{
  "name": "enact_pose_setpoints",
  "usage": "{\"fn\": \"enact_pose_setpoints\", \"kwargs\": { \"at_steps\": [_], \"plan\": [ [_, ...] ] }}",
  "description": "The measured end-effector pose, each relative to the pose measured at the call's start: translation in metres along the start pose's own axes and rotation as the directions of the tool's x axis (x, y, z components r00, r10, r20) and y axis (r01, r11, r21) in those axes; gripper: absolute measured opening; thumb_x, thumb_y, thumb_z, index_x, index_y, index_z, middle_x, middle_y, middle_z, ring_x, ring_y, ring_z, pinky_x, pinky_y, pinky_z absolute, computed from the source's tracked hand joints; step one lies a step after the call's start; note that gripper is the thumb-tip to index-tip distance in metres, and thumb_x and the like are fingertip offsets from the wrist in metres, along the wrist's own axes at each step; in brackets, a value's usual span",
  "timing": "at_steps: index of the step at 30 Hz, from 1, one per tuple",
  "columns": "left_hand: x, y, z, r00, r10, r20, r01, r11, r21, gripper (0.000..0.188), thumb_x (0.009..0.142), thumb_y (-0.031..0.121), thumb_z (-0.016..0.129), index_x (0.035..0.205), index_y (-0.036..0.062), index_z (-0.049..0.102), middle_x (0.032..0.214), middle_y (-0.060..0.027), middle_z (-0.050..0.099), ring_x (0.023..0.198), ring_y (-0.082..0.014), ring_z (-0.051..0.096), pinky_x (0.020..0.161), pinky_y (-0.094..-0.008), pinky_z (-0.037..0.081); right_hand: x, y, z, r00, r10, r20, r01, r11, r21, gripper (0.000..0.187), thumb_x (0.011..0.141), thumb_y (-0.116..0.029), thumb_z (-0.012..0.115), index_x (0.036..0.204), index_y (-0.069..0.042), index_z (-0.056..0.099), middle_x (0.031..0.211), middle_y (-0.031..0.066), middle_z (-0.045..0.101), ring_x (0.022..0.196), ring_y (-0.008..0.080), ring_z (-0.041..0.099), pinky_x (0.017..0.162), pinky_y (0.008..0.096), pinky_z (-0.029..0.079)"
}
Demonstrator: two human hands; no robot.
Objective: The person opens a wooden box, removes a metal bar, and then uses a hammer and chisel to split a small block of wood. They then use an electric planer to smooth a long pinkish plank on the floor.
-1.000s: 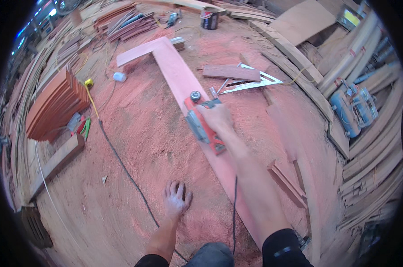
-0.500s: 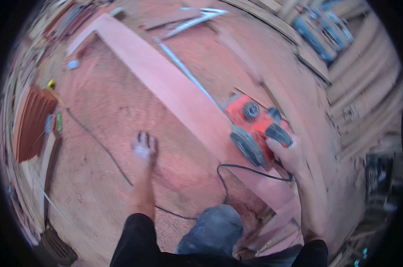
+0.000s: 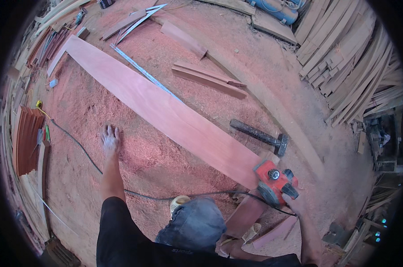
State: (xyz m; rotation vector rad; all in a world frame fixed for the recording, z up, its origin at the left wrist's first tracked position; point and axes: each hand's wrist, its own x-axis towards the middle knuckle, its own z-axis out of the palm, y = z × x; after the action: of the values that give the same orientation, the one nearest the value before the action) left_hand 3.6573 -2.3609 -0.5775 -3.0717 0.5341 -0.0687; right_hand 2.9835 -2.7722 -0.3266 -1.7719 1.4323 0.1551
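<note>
My right hand [image 3: 295, 204] is wrapped round the rear handle of a red and black electric planer [image 3: 270, 179]. The planer sits at the near right end of a long, pale reddish board [image 3: 165, 120]. From the tool a black power cord [image 3: 210, 192] runs left, past my knee. My left hand [image 3: 111, 139] is stretched out over the shaving-covered ground, left of the board, fingers spread and holding nothing. Right of the board lies a hammer [image 3: 259, 135] with a dark handle, close to the planer.
A metal ruler [image 3: 148, 76] lies along the board's far side. Wooden strips [image 3: 210, 80] and a long beam [image 3: 281, 118] lie beyond it. Stacked planks [image 3: 344, 58] fill the right. A blue machine [image 3: 279, 11] stands at the back. Reddish curved pieces [image 3: 26, 140] and a yellow tape measure [image 3: 39, 104] are left.
My right hand and the planer have moved nearer and rightward along the board to its near end. The view has shifted, and the hammer now shows. My left hand stays open.
</note>
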Motion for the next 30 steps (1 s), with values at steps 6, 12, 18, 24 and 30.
{"fn": "enact_pose_setpoints", "kwargs": {
  "at_steps": [6, 12, 18, 24, 30],
  "plan": [
    [0.019, 0.007, -0.004, 0.996, 0.035, -0.082, -0.039, 0.998, -0.046, 0.058, 0.108, 0.049, 0.046, 0.151, 0.0106, 0.053, 0.162, -0.0148, 0.044, 0.150, -0.0359, 0.039, 0.123, -0.0519, 0.030, 0.037, -0.031, 0.027, 0.968, -0.244, 0.064, 0.243, 0.970, 0.025, 0.037, 0.083, -0.026, 0.087, 0.113, -0.005, 0.079, 0.098, 0.0089, 0.080, 0.090, 0.0161, 0.075, 0.083, 0.0352, 0.058],
    [0.067, -0.020, -0.020, 0.997, -0.068, -0.033, 0.062, 0.986, -0.153, 0.059, 0.108, 0.052, 0.046, 0.150, 0.0119, 0.053, 0.162, -0.0159, 0.045, 0.150, -0.0367, 0.040, 0.123, -0.0511, 0.030, 0.063, -0.134, 0.068, 0.927, -0.363, 0.094, 0.365, 0.931, -0.006, 0.037, 0.083, -0.029, 0.088, 0.110, -0.005, 0.080, 0.093, 0.0102, 0.080, 0.085, 0.0180, 0.076, 0.080, 0.0357, 0.059],
    [0.127, -0.046, -0.014, 0.997, -0.078, -0.015, 0.077, 0.995, -0.064, 0.062, 0.107, 0.054, 0.046, 0.152, 0.0110, 0.052, 0.164, -0.0178, 0.042, 0.154, -0.0374, 0.034, 0.126, -0.0518, 0.027, 0.096, -0.227, 0.119, 0.929, -0.337, 0.152, 0.358, 0.923, -0.141, 0.039, 0.083, -0.028, 0.088, 0.113, -0.005, 0.079, 0.084, 0.0086, 0.079, 0.079, 0.0173, 0.076, 0.075, 0.0342, 0.059],
    [0.141, -0.050, 0.002, 0.983, -0.145, -0.109, 0.123, 0.975, -0.185, 0.066, 0.103, 0.053, 0.056, 0.150, 0.0068, 0.054, 0.163, -0.0164, 0.043, 0.156, -0.0364, 0.031, 0.127, -0.0539, 0.021, 0.109, -0.324, 0.164, 0.870, -0.446, 0.212, 0.460, 0.888, -0.018, 0.038, 0.084, -0.026, 0.087, 0.115, -0.005, 0.078, 0.081, 0.0086, 0.079, 0.074, 0.0131, 0.075, 0.072, 0.0310, 0.058],
    [0.142, -0.051, -0.005, 0.986, -0.136, -0.096, 0.111, 0.968, -0.225, 0.064, 0.101, 0.050, 0.058, 0.149, 0.0079, 0.055, 0.160, -0.0153, 0.045, 0.154, -0.0367, 0.033, 0.127, -0.0547, 0.020, 0.125, -0.399, 0.212, 0.887, -0.395, 0.239, 0.404, 0.915, 0.010, 0.035, 0.087, -0.022, 0.084, 0.116, -0.004, 0.078, 0.082, 0.0072, 0.079, 0.076, 0.0125, 0.075, 0.074, 0.0310, 0.059]
  ]
}}
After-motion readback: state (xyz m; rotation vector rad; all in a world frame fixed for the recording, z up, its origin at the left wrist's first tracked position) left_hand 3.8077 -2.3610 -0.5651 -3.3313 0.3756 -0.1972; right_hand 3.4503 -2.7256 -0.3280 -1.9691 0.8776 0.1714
